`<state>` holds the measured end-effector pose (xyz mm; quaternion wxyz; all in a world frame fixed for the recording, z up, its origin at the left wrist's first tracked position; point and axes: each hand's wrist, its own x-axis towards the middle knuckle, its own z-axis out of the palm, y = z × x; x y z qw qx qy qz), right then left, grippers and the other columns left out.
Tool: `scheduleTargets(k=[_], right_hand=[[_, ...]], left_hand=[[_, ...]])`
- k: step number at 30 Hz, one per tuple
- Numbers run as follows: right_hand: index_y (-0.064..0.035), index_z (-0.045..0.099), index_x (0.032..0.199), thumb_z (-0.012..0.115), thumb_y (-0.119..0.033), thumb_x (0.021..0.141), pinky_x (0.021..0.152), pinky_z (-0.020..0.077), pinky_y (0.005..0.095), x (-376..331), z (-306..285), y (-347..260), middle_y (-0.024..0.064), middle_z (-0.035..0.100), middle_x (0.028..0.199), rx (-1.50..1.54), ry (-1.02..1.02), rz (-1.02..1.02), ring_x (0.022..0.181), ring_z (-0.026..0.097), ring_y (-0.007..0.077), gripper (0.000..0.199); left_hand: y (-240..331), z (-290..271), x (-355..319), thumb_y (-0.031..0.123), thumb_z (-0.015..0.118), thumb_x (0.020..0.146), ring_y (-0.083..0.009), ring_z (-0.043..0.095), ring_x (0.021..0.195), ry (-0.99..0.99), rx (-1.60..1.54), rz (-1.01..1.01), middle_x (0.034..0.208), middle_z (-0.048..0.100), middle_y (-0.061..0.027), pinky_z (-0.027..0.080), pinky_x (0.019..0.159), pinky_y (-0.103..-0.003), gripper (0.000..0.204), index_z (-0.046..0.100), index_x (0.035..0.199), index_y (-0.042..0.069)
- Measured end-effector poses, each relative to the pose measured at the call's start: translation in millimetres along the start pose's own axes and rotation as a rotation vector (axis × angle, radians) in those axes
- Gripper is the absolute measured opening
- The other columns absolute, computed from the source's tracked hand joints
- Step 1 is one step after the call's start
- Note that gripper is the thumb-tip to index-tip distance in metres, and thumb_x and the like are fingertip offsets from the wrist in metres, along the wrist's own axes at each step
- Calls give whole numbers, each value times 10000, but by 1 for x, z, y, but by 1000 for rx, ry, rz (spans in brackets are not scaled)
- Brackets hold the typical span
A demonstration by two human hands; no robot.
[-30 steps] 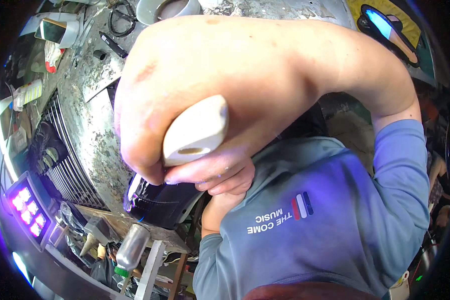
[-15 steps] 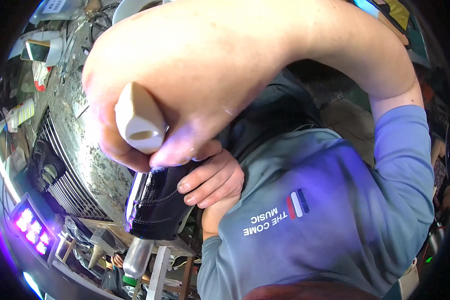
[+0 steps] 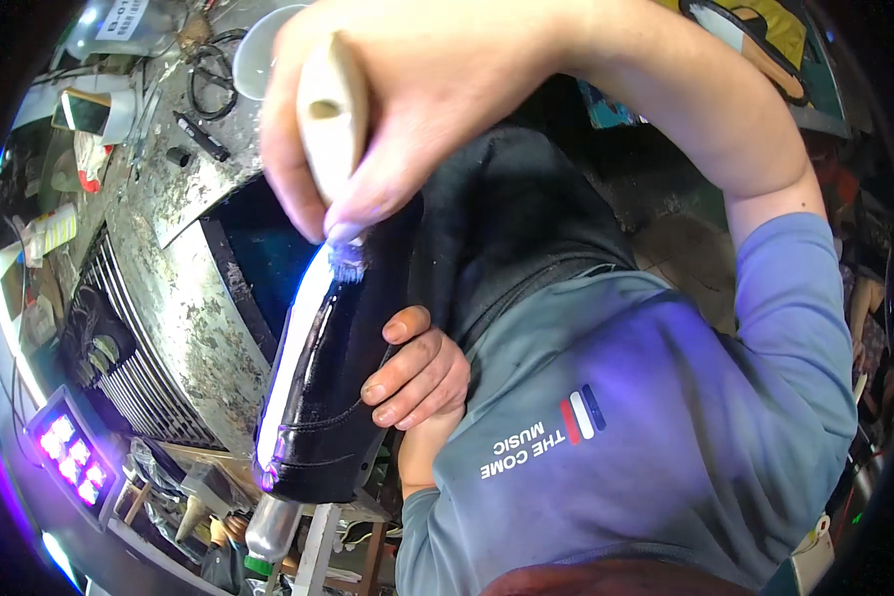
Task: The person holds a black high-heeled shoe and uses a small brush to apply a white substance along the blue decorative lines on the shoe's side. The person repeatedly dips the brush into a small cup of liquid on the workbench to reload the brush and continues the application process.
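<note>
A long glossy black leather piece, boot-like with stitched seams (image 3: 333, 397), lies slanted in front of my body, a bright streak along its left side. My left hand (image 3: 422, 377) curls its fingers over its right side; the thumb is hidden. My right hand (image 3: 422, 104) pinches a brush with a thick cream handle (image 3: 333, 109). The brush's short pale bristles (image 3: 348, 266) touch the upper part of the black leather. Its handle points up, away from the surface.
On the worn, paint-stained table (image 3: 184, 268) are a black marker (image 3: 201, 136), a coiled black cable (image 3: 212, 79) and a white bowl (image 3: 260, 55). A glowing purple lamp panel (image 3: 70, 457) stands at lower left. A clear bottle with a green cap (image 3: 273, 531) sits below; another person's hand (image 3: 230, 528) is nearby.
My right hand has moved up and slightly right with the brush, uncovering the bristles, more of the black leather and the marker. My left hand keeps its hold.
</note>
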<state>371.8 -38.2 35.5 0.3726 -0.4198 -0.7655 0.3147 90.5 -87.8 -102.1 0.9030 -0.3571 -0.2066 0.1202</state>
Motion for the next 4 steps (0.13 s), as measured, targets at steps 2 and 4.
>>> scheduleTargets(k=[2,4], right_hand=[[-53,786,894,762,-236,810,705,575,328,-8,-5,-1,95,768,843,37,84,-73,752,730,214,203],[-61,795,943,761,-249,830,729,580,323,-6,-7,2,92,772,868,60,96,-135,776,733,210,222]], left_hand=[[5,13,-6,80,546,1013,-349,773,832,97,120,21,1045,741,-252,648,653,-408,413,428,1372,-89],[10,24,-12,73,564,1002,-354,773,831,126,207,53,1050,737,-262,648,651,-411,428,427,1375,-86]])
